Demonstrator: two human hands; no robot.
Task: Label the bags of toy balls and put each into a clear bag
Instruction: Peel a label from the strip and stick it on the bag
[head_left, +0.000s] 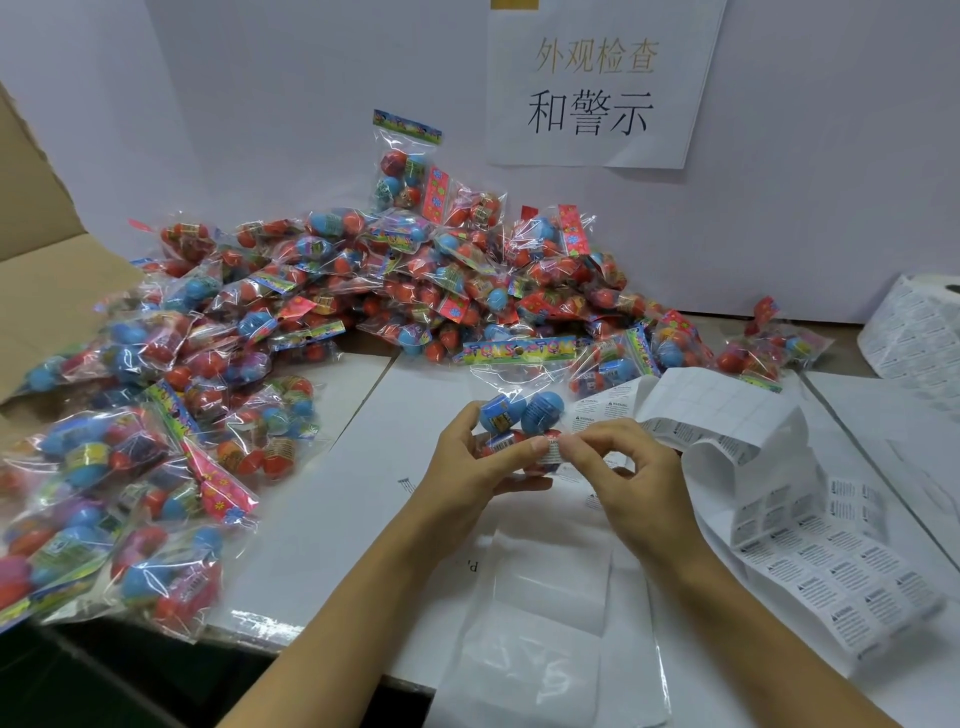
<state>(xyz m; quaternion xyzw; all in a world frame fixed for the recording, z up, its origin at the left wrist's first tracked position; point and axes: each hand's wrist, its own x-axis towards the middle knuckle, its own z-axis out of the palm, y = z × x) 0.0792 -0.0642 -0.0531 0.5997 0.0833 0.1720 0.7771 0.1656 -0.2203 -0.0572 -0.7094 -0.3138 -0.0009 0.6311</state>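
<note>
My left hand (467, 462) grips the ball bag (519, 415); right hand (618, 467), at 3 o'clock, pinches the warning label (551, 453). Risk: crinkly film creases it, label sticks crooked.

I have one view only, from the camera worn on the person's head, so no second view overlaps it. It looks forward and steeply down over the white flat surface (322, 499), from the near edge toward the pale wall (291, 104) at the back. The wide lens bends the edges of the frame. Both forearms enter from the bottom, and the two hands, the left (483, 457) and the right (628, 467), meet close under the lens near the middle. The heap of clear plastic bags of red and blue toy balls (322, 291) lies farther off, and the white paper sign with Chinese characters (597, 83) on the wall is farthest.
</note>
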